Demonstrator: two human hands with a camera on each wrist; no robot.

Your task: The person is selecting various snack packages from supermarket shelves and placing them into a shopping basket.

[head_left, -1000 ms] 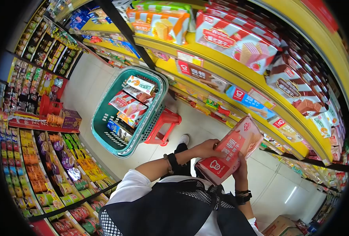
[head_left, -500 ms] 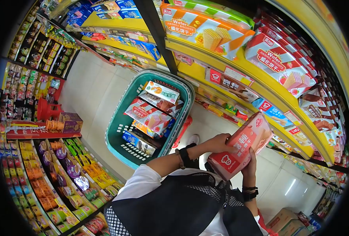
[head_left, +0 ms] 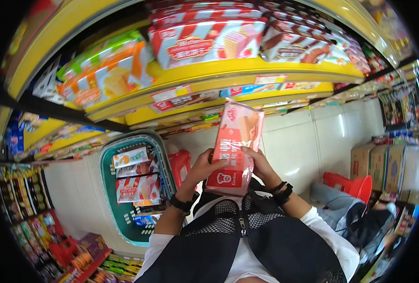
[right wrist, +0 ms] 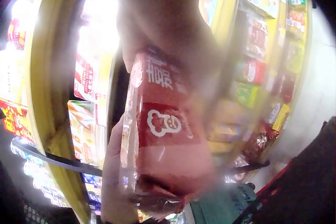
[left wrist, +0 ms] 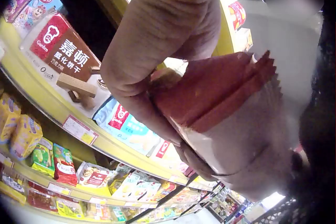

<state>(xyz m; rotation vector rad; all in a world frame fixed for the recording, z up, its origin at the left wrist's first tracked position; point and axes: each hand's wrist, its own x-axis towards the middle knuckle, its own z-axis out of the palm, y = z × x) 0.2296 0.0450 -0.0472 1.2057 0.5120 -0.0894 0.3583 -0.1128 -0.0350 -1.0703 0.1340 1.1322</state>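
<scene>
- Left hand (head_left: 205, 167) grasps the pink packet (head_left: 236, 141) by one long edge, thumb across its front.
- Right hand (head_left: 262, 166) grasps the opposite edge — thumb on the front too.
- The packet is between both hands, before the black vest (head_left: 190, 254).
- Left of it: a teal basket (head_left: 111, 203) — biscuit packs (head_left: 136, 189) inside.

Pink packet (head_left: 237, 144) less tilted, person (head_left: 351, 219) now visible

Yellow shelves (head_left: 204, 74) of packaged wafers (head_left: 209, 43), price labels (head_left: 171, 93) and a shopping basket (head_left: 109, 191) mark a shop.
</scene>
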